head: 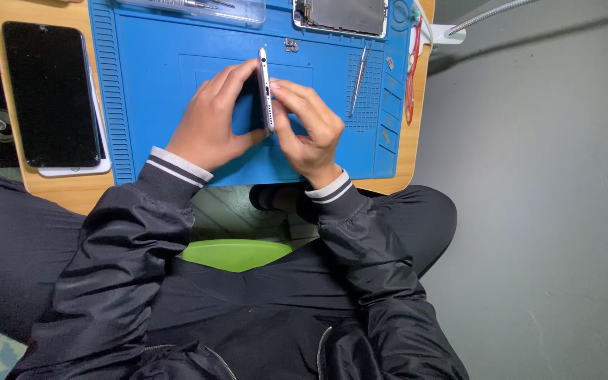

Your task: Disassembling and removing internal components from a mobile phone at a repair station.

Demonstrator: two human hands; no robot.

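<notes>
Nearest the camera, two black glossy jacket sleeves [142, 267] with grey striped cuffs ran up from 6 o'clock toward the desk, and one lime-green curved seat edge [237, 252] showed between them. Beyond the cuffs, the left hand [209, 127] and the right hand [307, 130] met over one blue silicone repair mat [156, 63]. Between them stood one slim silver phone body [266, 88], turned up on its long edge above the mat. Both hands were closed on it: the left hand's fingers curled against its left face, while the right hand's thumb and fingertips pinched its right face and lower end.

At 9 o'clock from the hands, one black-screened phone [51, 91] lay flat on a white slab, on the pale wooden desk top [65, 190]. At 2 o'clock, one pair of thin metal tweezers [359, 77] lay on the mat's ribbed patch. Farther right, one red-handled tool [411, 77] lay along the mat's edge. Farthest off, at 12 to 1 o'clock, one grey opened phone panel [340, 15] and one clear plastic box [198, 8] lay at the mat's far edge.
</notes>
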